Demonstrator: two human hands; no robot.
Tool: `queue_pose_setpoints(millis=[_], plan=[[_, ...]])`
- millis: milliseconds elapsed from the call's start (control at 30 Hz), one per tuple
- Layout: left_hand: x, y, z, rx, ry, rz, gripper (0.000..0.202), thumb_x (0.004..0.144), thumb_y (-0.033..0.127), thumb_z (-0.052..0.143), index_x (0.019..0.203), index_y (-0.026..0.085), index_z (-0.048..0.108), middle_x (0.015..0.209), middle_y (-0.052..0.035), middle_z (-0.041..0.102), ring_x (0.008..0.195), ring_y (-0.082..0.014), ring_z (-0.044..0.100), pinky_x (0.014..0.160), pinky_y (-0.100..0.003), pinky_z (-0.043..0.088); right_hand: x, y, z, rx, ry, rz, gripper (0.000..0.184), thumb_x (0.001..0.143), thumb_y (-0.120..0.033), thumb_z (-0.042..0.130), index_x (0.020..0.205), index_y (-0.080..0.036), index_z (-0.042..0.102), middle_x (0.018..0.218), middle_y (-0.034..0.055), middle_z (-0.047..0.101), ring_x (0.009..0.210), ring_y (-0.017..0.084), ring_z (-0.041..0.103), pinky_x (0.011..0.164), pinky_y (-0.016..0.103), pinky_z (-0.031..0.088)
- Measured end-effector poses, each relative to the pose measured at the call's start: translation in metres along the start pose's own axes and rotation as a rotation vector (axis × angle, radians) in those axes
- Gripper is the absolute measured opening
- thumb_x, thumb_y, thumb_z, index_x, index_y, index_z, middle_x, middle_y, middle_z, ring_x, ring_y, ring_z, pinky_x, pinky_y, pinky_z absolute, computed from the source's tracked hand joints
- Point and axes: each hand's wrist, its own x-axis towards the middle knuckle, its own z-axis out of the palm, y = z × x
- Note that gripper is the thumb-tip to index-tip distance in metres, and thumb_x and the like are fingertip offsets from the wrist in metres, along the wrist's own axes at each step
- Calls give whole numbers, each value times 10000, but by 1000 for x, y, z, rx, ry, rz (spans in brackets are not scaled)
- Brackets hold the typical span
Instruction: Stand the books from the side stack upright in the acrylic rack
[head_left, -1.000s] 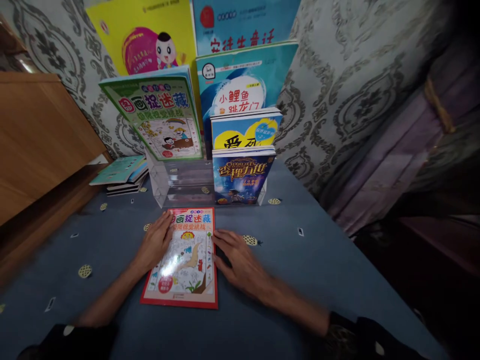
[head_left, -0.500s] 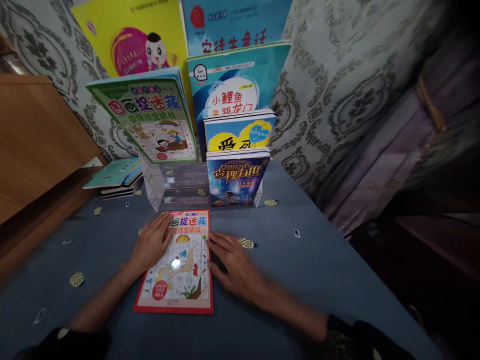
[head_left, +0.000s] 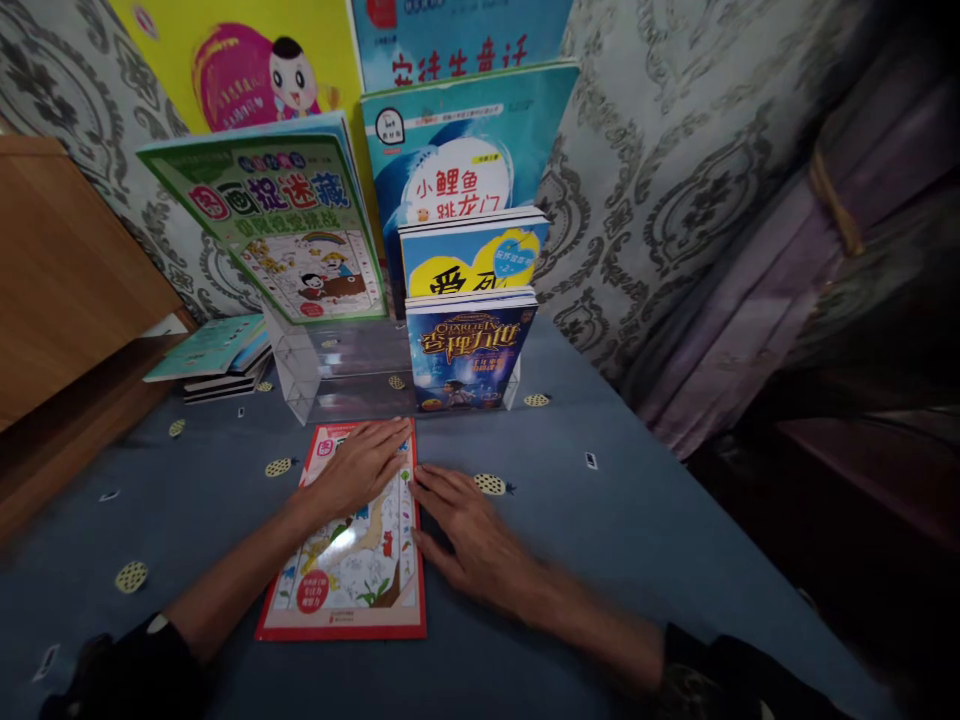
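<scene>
A red-bordered picture book (head_left: pixel 375 590) lies flat and closed on the blue tablecloth. Across the upper part of its cover rests my left hand (head_left: pixel 360 465), palm down with fingers stretched to the right, hiding most of the title. My right hand (head_left: pixel 469 530) lies open beside the book, its fingertips touching the right edge. Just behind the book stands a clear acrylic book stand (head_left: pixel 352 400). A green picture book (head_left: pixel 307 230) leans in its left side, and a dark blue book (head_left: pixel 469 355) fills the front right tier.
Higher tiers hold a yellow book (head_left: pixel 172 60), a teal book (head_left: pixel 472 120) and a blue-and-yellow book (head_left: pixel 480 255). At the left, a small stack of books (head_left: pixel 210 355) lies near a wooden cabinet (head_left: pixel 67 280). Patterned wallpaper and a tied curtain (head_left: pixel 750 310) are behind.
My left hand has slid rightward from the book's left edge across its cover, baring the title's left end. My right hand stays at the right edge. The view has shifted slightly.
</scene>
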Motion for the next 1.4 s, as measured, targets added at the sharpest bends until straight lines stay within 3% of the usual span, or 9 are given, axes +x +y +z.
queue_pose_setpoints(millis=[200,367,567,667,867,1100,1400], plan=[[6,-5,-3,-26,-25,22,432,1037,323,375,1434,194,484,1453,-115,551,1317,-247,526,1053,-466,407,0,1,1,4,8,-11,489,927,-286,556,1391,-134,534,1427,179,559,1356,303,476,1113,523,400],[5,-6,-2,-63,8,47,416,1043,313,361,1418,207,507,1431,-107,574,1307,-242,536,1055,-473,401,-2,4,2,53,-8,-18,481,928,-260,570,1356,-43,546,1433,224,537,1373,319,452,1145,511,364],[3,-5,-5,-87,35,88,390,1053,328,363,1342,181,578,1364,-108,630,1266,-243,574,1031,-467,436,10,18,2,293,144,59,409,1010,-330,418,1394,-211,490,1355,119,613,1252,245,562,1071,482,448],[3,-5,-5,-84,57,97,380,1046,320,383,1329,173,590,1355,-116,635,1253,-253,583,1025,-471,445,30,31,4,322,201,81,410,1012,-327,384,1394,-202,463,1379,125,590,1281,241,538,1096,486,419],[4,-4,-6,-134,66,149,353,1031,259,399,1278,170,635,1256,-119,687,1197,-250,611,984,-470,471,65,50,7,200,125,144,399,1031,-330,316,1350,-164,489,1329,144,620,1245,260,559,1074,482,420],[0,-3,-9,-206,96,201,320,1004,218,433,1184,173,694,1188,-117,708,1149,-235,636,983,-452,492,70,58,5,77,82,74,366,1035,-278,324,1310,-155,531,1237,127,667,1172,250,585,1024,421,445],[-32,34,-24,-309,19,250,310,980,206,482,1225,212,672,1221,-87,702,1150,-227,633,990,-463,498,68,53,7,-103,36,18,375,975,-283,490,1312,-124,537,1298,141,639,1191,294,550,1032,450,421]])
